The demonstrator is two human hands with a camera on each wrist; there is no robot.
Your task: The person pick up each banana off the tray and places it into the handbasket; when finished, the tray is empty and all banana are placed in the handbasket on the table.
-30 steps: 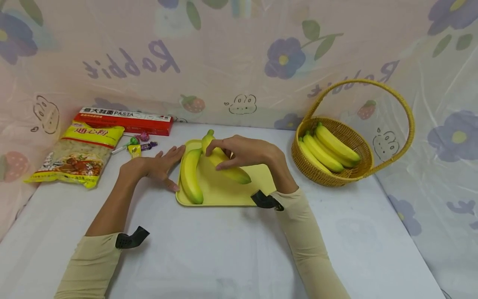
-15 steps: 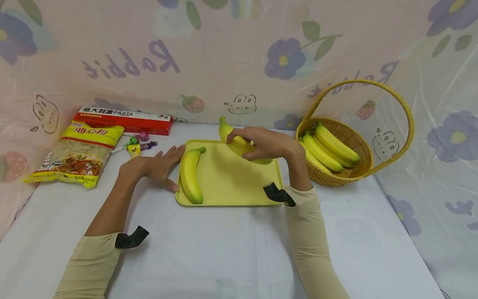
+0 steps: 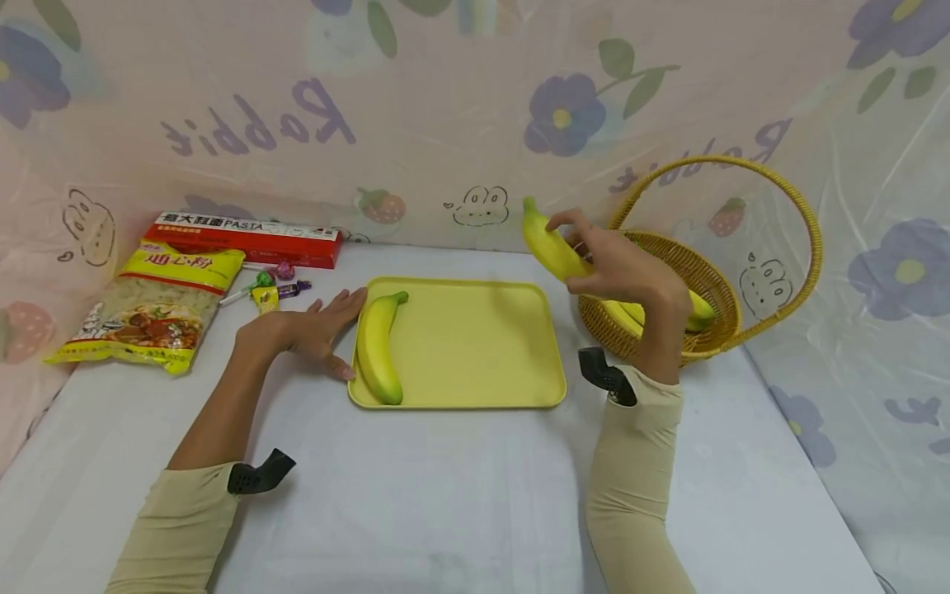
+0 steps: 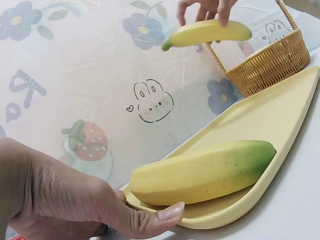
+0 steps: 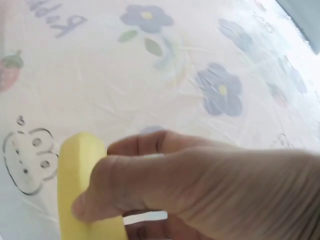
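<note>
My right hand (image 3: 616,260) grips a yellow banana (image 3: 547,241) between thumb and fingers, raised in front of the wicker basket (image 3: 716,285). Its green stem points up and left in the head view. In the right wrist view the thumb presses the near side of the fruit. A second banana (image 3: 378,355) lies along the left end of a yellow rectangular tray (image 3: 482,346). At that same end rests my left hand (image 3: 308,334), fingers spread along the tray's edge. The left wrist view has its thumb over the rim, close to the banana (image 4: 205,172).
More bananas (image 3: 625,316) lie in the basket, partly hidden by my right arm; its tall handle arches above. Back left are a red pasta box (image 3: 275,247), a bag of pasta (image 3: 159,305), lollipops (image 3: 265,279) and wrapped candies (image 3: 293,289). A patterned curtain (image 3: 430,124) stands behind.
The right hand has lifted the banana off the tray and carried it up and right to the basket's left side. The left hand has stayed at the tray's edge.
</note>
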